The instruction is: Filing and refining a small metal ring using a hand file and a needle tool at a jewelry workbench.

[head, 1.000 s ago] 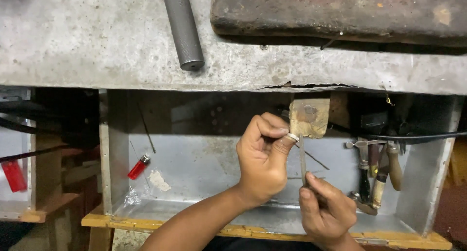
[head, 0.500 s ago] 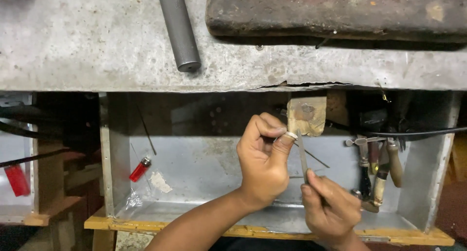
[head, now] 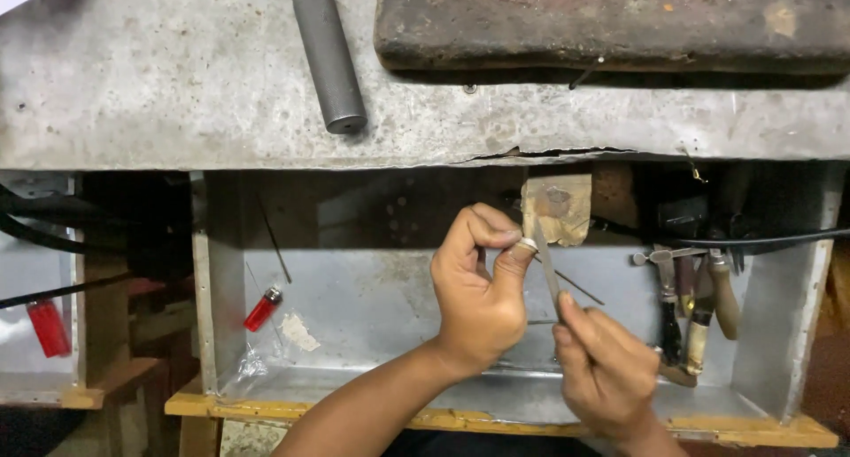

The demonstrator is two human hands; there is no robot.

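My left hand (head: 478,289) pinches a small silver ring (head: 528,243) between thumb and forefinger, pressed against a worn wooden bench peg (head: 558,207) that juts from under the bench top. My right hand (head: 606,373) grips a thin metal file (head: 546,267), whose tip rests against the ring. Both hands work over an open metal drawer (head: 372,306).
A grey metal rod (head: 328,54) lies on the scuffed bench top (head: 159,94), beside a dark rusty block (head: 611,19). A red lighter (head: 263,308) lies in the drawer. Several wooden-handled tools (head: 699,306) hang at the right. Another red lighter (head: 46,326) sits far left.
The hands keep their grip on the ring and file; my right hand and the file have shifted only slightly against the ring.
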